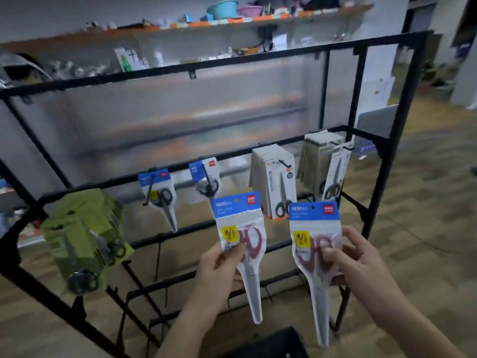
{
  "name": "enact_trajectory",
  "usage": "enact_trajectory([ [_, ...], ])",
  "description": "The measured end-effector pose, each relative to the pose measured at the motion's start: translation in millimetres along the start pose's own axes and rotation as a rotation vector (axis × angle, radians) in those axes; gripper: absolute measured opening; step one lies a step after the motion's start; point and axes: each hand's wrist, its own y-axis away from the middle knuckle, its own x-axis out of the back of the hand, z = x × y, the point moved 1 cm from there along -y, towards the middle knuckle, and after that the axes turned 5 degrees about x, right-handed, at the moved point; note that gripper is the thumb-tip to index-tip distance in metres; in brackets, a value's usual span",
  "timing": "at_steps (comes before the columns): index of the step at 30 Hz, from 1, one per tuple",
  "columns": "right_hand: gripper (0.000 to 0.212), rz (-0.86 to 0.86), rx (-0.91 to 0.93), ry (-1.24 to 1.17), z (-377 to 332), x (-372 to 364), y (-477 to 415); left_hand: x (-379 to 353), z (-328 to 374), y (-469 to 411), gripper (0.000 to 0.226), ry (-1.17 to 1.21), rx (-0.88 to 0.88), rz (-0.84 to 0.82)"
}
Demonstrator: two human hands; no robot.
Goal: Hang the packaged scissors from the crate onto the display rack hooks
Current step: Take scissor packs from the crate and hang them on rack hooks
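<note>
While blue-topped packs (pixel 161 195) are already hanging on the display rack (pixel 387 161) at mid-frame, we are holding two more short of the hooks (pixel 286 164); our left hand (pixel 219 264) is pinching a red-handled pack (pixel 241 236) at lower centre; our right hand (pixel 361 259) is gripping the second pack (pixel 316 244) at lower right; green packs (pixel 85 228) and grey packs (pixel 277 182) are crowding the bar; the crate (pixel 273 342) is sitting bottom centre.

Left hand (pixel 219 264) pinches a red-handled scissors pack (pixel 241 228). Right hand (pixel 356 262) grips a second red-handled pack (pixel 313 236). Both are upright, blades down, before the display rack (pixel 154 74). Black-handled packs (pixel 161 195) hang along its middle rail. The dark crate (pixel 273 343) sits below my wrists.
</note>
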Motion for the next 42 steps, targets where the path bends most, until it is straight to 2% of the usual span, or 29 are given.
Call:
enact_trajectory([
  [3, 0.030, -0.084, -0.021, 0.065, 5.3, 10.1, -26.2, -7.3, -2.7, -3.4, 0.016, 0.011, 0.028, 0.101],
  [6, 0.024, -0.176, -0.017, 0.065, 16.2, 10.1, -46.7, -13.2, -3.3, 2.0, 0.019, 0.041, 0.057, 0.190],
  [9, 0.020, -0.270, -0.040, 0.075, 38.0, -3.4, -55.8, -10.3, -18.2, 11.2, 0.017, 0.155, 0.127, 0.388],
  [11, 0.016, -0.338, -0.083, 0.067, 53.3, -20.2, -55.0, -0.1, -29.6, 21.4, 0.017, 0.193, 0.183, 0.464],
  [14, 0.011, -0.442, -0.146, 0.052, 62.6, -53.7, -50.5, 24.6, -46.3, 35.4, 0.037, 0.106, 0.214, 0.518],
  [17, 0.012, -0.504, -0.156, 0.066, 66.8, -91.1, -48.1, 57.9, -65.6, 39.1, 0.039, 0.009, 0.235, 0.591],
  [23, 0.017, -0.502, -0.177, 0.109, 85.1, -163.0, -36.5, 136.2, -90.9, 20.5, 0.013, 0.072, 0.251, 0.571],
  [28, 0.012, -0.433, -0.174, 0.149, 97.9, -226.7, -25.8, 193.5, -117.7, -13.4, 0.022, 0.061, 0.249, 0.493],
  [34, 0.011, -0.298, -0.163, 0.225, 105.0, -265.3, -4.6, 221.2, -159.9, -44.3, 0.032, -0.016, 0.316, 0.356],
  [38, 0.010, -0.222, -0.200, 0.280, 111.9, -268.1, 8.5, 229.2, -179.4, -61.6, 0.019, 0.079, 0.393, 0.333],
  [42, 0.011, -0.187, -0.256, 0.246, 110.7, -270.1, 13.1, 232.2, -191.1, -74.5, 0.016, 0.111, 0.422, 0.316],
])
